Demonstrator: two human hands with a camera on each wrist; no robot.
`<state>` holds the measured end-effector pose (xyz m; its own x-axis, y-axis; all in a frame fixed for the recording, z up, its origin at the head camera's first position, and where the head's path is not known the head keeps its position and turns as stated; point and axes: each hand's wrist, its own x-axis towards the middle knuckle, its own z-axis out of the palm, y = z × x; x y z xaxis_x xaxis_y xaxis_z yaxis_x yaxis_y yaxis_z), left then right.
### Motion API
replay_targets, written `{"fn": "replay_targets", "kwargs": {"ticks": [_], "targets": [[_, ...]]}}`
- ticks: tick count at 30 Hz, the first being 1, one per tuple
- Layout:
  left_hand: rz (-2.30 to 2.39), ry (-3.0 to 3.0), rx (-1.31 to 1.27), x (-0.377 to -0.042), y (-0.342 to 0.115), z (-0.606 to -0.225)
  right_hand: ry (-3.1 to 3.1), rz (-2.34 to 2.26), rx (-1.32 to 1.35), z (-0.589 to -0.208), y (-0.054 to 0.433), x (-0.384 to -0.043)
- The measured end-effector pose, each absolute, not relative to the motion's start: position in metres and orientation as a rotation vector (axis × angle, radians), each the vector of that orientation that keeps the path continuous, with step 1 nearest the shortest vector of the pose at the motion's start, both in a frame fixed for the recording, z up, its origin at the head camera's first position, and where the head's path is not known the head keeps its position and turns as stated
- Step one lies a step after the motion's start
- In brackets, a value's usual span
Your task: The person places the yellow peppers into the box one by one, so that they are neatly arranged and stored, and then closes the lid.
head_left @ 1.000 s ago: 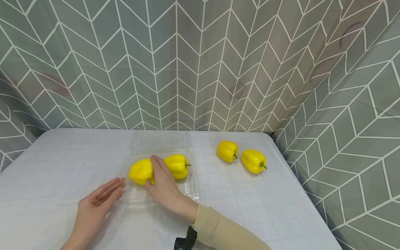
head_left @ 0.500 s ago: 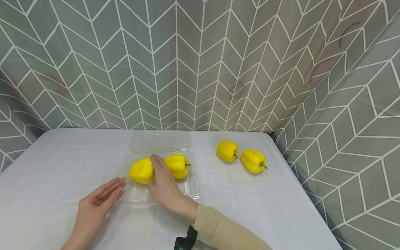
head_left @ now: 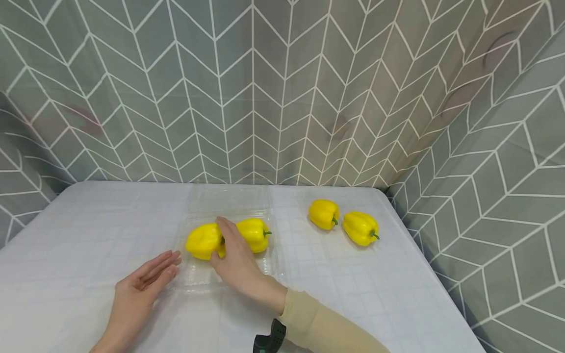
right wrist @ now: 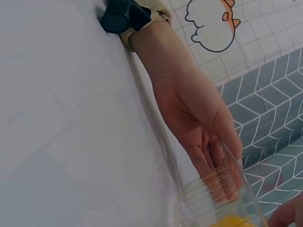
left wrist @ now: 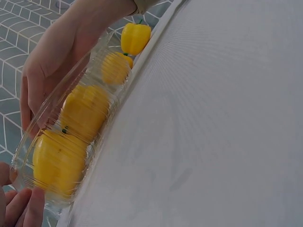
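Note:
An open clear plastic container (head_left: 198, 275) lies on the table with its lid folded back, holding two yellow bell peppers end to end. My right hand (head_left: 238, 262) grips the stem end of the left bell pepper (head_left: 203, 241), its thumb on the near side and fingers over the far side. The right bell pepper (head_left: 252, 235) lies just beyond those fingers, stem pointing right. My left hand (head_left: 134, 291) rests at the container's left edge with fingers extended. In the right wrist view, the left hand's fingers (right wrist: 215, 182) show through the clear wall.
Two more yellow bell peppers, one (head_left: 323, 214) left of the other (head_left: 361, 228), lie on the table right of the container. A white cloth (head_left: 344, 304) covers the table. A grey patterned curtain (head_left: 282, 98) hangs behind it.
The right hand's thumb has shifted slightly right along the left bell pepper, which has barely moved. The left hand stays at the container's edge. The head view has shifted a little.

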<state>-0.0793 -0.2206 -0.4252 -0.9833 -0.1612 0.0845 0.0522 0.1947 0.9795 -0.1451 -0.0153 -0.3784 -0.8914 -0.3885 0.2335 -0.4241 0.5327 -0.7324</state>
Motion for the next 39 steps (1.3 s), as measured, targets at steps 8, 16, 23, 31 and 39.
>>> {"fn": "replay_targets", "kwargs": {"ticks": [8,16,23,31,39], "targets": [[-1.886,-2.289,0.101,-0.079,-0.220,-0.425,-2.699,1.418,0.737,-0.376,0.000,-0.144],[-1.839,-2.303,0.089,-0.079,-0.220,-0.425,-2.646,1.474,0.725,-0.375,0.019,-0.141],[-1.843,-2.315,0.081,-0.079,-0.221,-0.425,-2.657,1.484,0.701,-0.373,0.034,-0.138],[-1.824,-2.337,0.095,-0.079,-0.220,-0.424,-2.623,1.451,0.697,-0.374,0.049,-0.139],[-1.833,-2.330,0.087,-0.079,-0.221,-0.423,-2.552,1.414,0.731,-0.379,0.062,-0.137]]}}
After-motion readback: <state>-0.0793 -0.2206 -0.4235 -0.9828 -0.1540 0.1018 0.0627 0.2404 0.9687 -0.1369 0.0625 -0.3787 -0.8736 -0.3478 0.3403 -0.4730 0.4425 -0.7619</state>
